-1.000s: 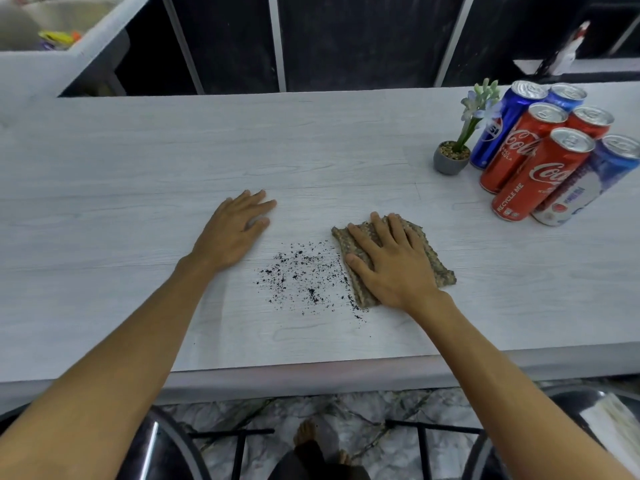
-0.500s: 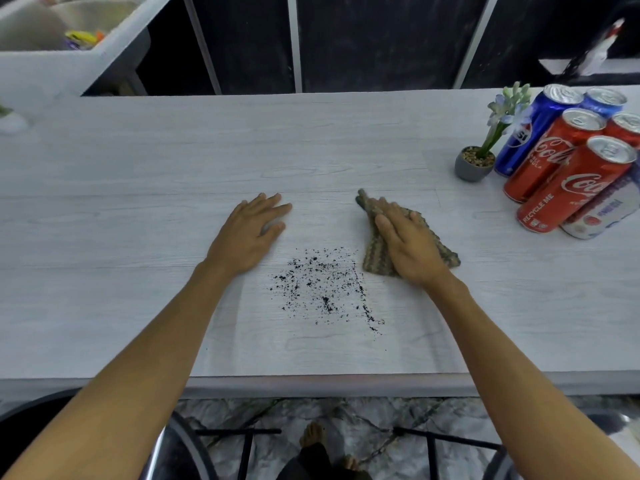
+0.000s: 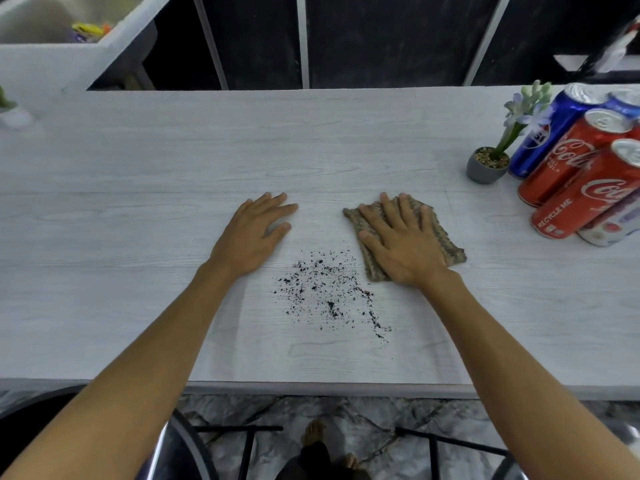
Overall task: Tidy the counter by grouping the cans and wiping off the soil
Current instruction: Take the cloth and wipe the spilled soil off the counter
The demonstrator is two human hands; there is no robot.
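Dark soil (image 3: pixel 329 296) lies scattered on the pale wood-grain counter (image 3: pixel 138 168), near its front edge. My right hand (image 3: pixel 401 244) presses flat on a brown knitted cloth (image 3: pixel 446 244) just right of and behind the soil. My left hand (image 3: pixel 252 237) rests flat and empty on the counter to the left of the soil. At the far right stand several red and blue cans (image 3: pixel 581 178), grouped close together, partly cut off by the frame edge.
A small grey pot with a flowering plant (image 3: pixel 488 164) stands just left of the cans. A white ledge (image 3: pixel 52 60) runs off at the back left. Stool frames (image 3: pixel 242 441) and my feet show below the counter's front edge.
My right hand bunched the cloth and lifted it back from the soil, then laid it flat again, farther back. The left hand stayed put. The soil patch looks unchanged.
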